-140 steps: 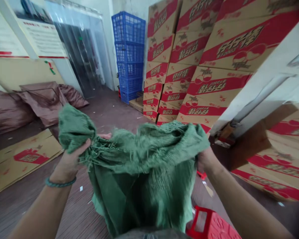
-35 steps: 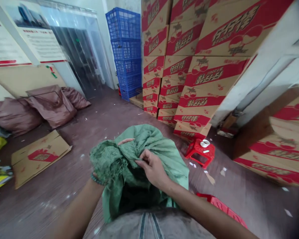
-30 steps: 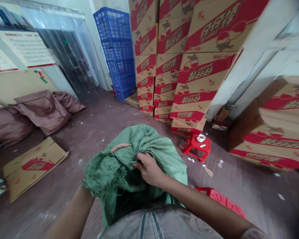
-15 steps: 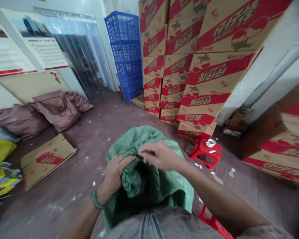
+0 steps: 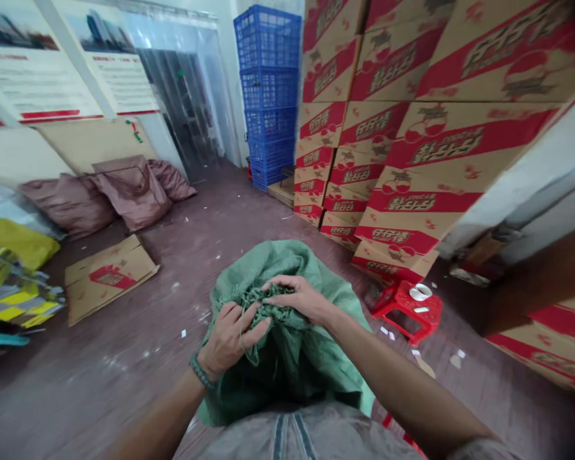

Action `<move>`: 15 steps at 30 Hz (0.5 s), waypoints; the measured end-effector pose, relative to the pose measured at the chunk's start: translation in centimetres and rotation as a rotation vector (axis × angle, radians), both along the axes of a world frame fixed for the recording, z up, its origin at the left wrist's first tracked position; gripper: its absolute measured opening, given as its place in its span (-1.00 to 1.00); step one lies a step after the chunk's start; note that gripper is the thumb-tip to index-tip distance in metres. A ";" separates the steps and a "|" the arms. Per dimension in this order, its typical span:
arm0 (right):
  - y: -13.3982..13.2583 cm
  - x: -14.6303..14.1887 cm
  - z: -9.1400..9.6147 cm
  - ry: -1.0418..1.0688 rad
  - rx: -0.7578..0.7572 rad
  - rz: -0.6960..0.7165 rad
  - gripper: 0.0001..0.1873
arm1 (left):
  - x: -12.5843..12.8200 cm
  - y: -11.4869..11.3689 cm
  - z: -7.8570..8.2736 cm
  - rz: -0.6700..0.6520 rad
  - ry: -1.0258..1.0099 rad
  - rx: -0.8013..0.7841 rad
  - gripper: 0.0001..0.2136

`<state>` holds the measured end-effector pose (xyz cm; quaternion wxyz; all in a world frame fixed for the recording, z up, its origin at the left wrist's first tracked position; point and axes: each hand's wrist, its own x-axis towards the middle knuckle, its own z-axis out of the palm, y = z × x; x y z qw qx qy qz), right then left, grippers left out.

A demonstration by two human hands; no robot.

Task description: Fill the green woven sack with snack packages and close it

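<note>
Since the frame 0.5 s earlier, right hand [image 5: 301,298] has dropped from above the cloth onto the frayed mouth of the green woven sack [image 5: 292,345], fingers now pressed into the gathered fringe. Left hand [image 5: 230,337], beaded wristband at the wrist, closed tight around the bunched edge just left of and below the right hand; both hands gripping sack fabric, nearly touching. Sack hangs below the grip, against the person's lap. Right of the grip, near: 1 red plastic stool [image 5: 405,308] bearing a white tape roll [image 5: 420,292]. Beyond it: stacked red-and-tan cartons [image 5: 388,147]. Far ahead: blue crates [image 5: 271,96]. Left of the grip, well apart: flattened cardboard [image 5: 108,278] on the floor, brown sacks [image 5: 119,191] behind it.
</note>
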<state>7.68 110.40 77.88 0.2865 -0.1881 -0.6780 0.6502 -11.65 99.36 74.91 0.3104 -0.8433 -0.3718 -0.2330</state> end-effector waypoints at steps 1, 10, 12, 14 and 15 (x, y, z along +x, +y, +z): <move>0.1 0.3 0.1 -0.005 0.152 -0.031 -0.69 | -0.1 0.1 -0.3 0.004 -0.022 -0.008 -0.63; 4.0 2.2 3.8 0.001 0.485 -0.901 -0.73 | 0.5 0.0 -0.3 -0.031 -0.057 0.025 -0.63; 4.5 0.7 4.7 -0.110 0.324 -0.627 -0.67 | 0.5 0.2 0.1 -0.056 -0.018 0.017 -0.64; 4.6 -0.7 4.7 -0.368 0.235 -0.211 -0.56 | 0.6 0.5 0.3 -0.065 0.008 0.008 -0.64; 4.5 -1.2 4.3 -0.490 0.205 -0.009 -0.51 | 0.6 0.8 0.3 -0.070 0.000 -0.003 -0.65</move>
